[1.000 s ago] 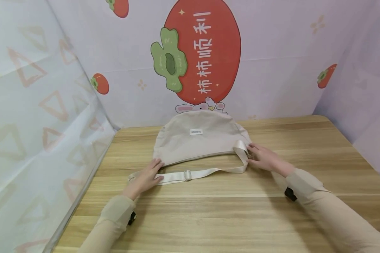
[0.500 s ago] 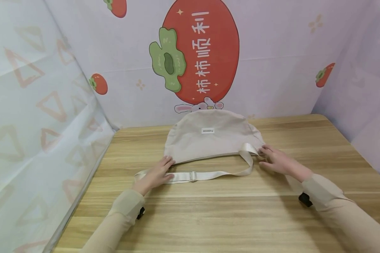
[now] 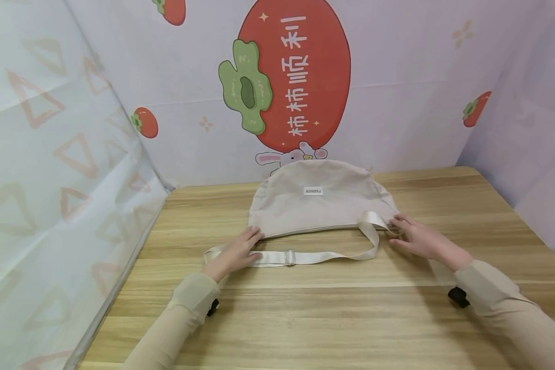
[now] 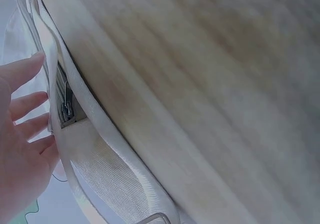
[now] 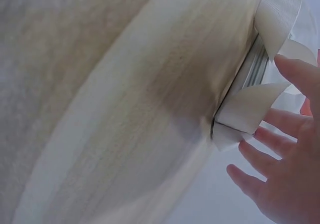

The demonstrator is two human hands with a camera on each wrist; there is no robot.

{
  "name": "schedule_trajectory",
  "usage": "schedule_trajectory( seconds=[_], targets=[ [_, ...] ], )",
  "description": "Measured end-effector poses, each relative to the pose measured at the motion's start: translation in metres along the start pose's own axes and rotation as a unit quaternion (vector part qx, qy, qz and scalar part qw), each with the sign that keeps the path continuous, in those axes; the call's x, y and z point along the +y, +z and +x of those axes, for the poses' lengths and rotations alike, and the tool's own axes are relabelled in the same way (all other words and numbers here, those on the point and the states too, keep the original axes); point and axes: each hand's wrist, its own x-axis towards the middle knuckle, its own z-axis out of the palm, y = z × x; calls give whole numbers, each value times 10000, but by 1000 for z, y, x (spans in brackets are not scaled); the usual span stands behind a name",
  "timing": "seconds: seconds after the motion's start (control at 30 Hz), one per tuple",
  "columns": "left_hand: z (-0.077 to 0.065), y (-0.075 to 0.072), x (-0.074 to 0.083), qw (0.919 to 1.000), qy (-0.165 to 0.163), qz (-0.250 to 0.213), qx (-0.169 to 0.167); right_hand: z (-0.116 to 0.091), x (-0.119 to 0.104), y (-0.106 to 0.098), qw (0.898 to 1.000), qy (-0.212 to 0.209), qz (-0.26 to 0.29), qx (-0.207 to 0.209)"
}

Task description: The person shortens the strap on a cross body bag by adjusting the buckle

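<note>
A beige half-moon shoulder bag [image 3: 326, 208] lies at the back of the table, its white label upside down and its zipped edge facing me. The strap [image 3: 324, 258] runs along the front with a metal slider buckle [image 3: 290, 258] and curls up at the right. My left hand [image 3: 235, 254] touches the bag's left corner with extended fingers, beside the strap. A dark zipper pull [image 4: 67, 106] shows near those fingertips in the left wrist view. At the opposite corner, my right hand [image 3: 423, 240] has spread fingers against the bag's end and strap tab [image 5: 252, 106].
The wood-grain table [image 3: 314, 318] reaches toward me in front of the bag. A white printed cloth [image 3: 398, 123] hangs right behind it, and a side cloth [image 3: 65, 205] borders the left edge.
The bag and its strap have slid to the right along the table, with both hands moving along at its two ends. The shift is smaller in the last half second.
</note>
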Motion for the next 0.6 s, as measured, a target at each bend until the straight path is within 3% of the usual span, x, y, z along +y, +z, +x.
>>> schedule_trajectory(
  seconds=[0.37,0.47,0.6],
  targets=[
    [2,-6,9,9995,75,198,227,-2,-14,-8,9996,-24,-154,232],
    [3,-9,15,9987,225,251,377,-2,-23,-13,9990,-75,-125,430],
    [5,-10,23,9980,346,272,460,2,-40,-18,9946,-466,-120,923]
  ],
)
